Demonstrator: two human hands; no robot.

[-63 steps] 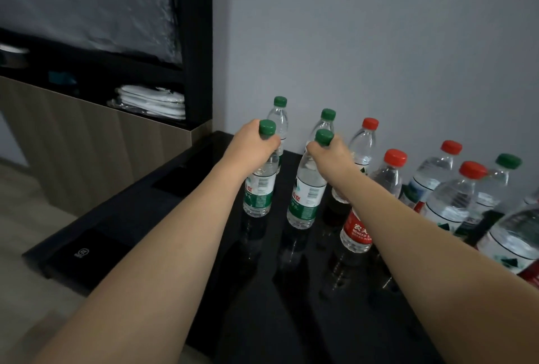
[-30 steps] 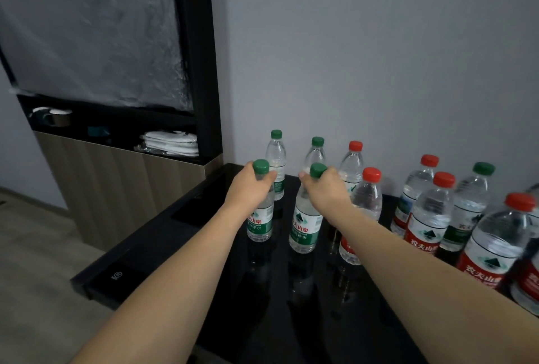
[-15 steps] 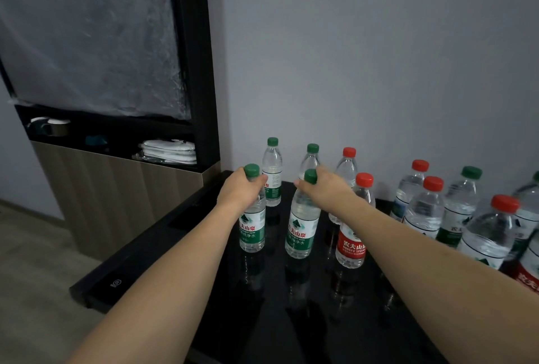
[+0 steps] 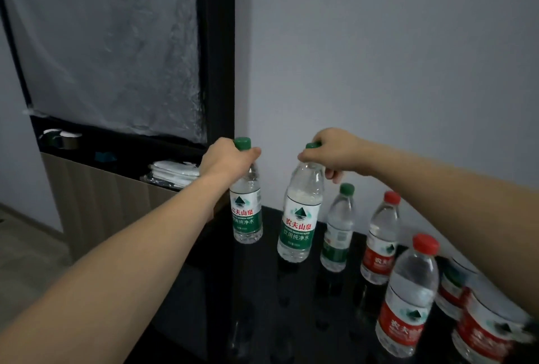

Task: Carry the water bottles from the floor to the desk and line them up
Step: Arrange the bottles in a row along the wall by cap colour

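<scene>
Gripping neck of left green-label bottle (image 4: 246,212), left hand (image 4: 226,160) has fingers curled just under green cap; bottle upright, cap up, base at desk (image 4: 256,305) far edge. Right hand (image 4: 335,152) pinches neck of right green-label bottle (image 4: 300,223); long axis tilted slightly, cap leaning right, base near desk surface. More bottles stand upright right of it, red-capped bottle (image 4: 407,299) nearest.
</scene>
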